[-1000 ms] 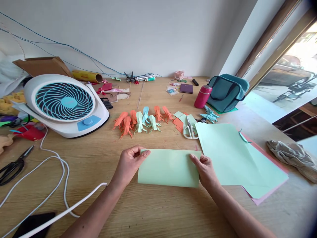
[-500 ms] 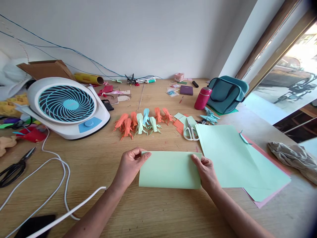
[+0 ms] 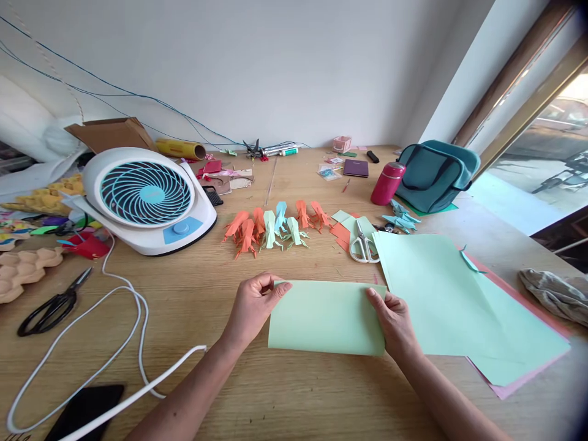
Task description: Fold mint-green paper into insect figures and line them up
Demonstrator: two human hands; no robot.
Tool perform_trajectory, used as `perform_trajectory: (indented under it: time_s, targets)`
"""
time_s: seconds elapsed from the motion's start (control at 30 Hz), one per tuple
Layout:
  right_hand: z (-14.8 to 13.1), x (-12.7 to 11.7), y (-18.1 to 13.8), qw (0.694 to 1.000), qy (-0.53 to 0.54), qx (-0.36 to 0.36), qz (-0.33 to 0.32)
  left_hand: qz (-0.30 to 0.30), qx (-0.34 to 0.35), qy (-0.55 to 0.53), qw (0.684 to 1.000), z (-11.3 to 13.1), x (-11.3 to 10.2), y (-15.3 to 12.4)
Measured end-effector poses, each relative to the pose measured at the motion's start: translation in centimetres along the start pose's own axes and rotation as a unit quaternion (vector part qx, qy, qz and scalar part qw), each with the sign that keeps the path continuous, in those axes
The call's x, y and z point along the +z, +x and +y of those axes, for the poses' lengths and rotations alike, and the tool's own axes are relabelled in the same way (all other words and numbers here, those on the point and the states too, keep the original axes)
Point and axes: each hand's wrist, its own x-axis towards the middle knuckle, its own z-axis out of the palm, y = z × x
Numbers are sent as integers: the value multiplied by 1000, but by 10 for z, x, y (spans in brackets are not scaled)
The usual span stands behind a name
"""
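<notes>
A pale green sheet of paper (image 3: pixel 326 317) is stretched between my two hands over the front of the wooden table. My left hand (image 3: pixel 257 303) pinches its upper left corner, thumb on top. At the upper right edge, my right hand (image 3: pixel 394 318) grips it with the thumb on the near face and the fingers curled behind. Beyond the sheet stand several folded paper figures in orange, light green and blue, among them a green paper figure (image 3: pixel 270 230). White-handled scissors (image 3: pixel 362 246) lie on paper scraps behind my right hand.
Large green sheets (image 3: pixel 427 288) lie on the right, over pink ones. A white fan (image 3: pixel 151 196), black scissors (image 3: pixel 57 305) and a looping white cable (image 3: pixel 140 318) occupy the left. Farther back are a pink bottle (image 3: pixel 388 182) and a teal bag (image 3: pixel 436 174).
The view has swung slightly left, so everything appears shifted to the right. Both hands keep the same grip on the green paper.
</notes>
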Motion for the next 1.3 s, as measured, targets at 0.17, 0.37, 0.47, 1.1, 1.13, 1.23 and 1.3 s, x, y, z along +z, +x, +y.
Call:
perform_trajectory:
  time_s: [0.17,0.37,0.47,1.1,1.13,1.23,1.3]
  targets:
    - [-1,1,-1,1000,-4,-13,0,-7,-1,1,1000,3,-1,-1]
    - [-2,2,0,1000,-7,-19,1,-12,-2,4,1000,3,-2,-1]
    - [-1,2,1,1000,-11,-24,-3,-15,-3,10,1000,2,-2,0]
    - [2,0,1,999,-11,-31,-3,-24,-5,9,1000,0,-1,0]
    - [2,0,2,999,-15,-33,-1,-25,-4,10,1000,1,-1,0]
    - [2,0,1,998,-40,-44,15,-27,5,24,999,3,-1,-1]
    - [2,0,1,996,-63,-58,20,-29,14,38,999,4,-1,-2]
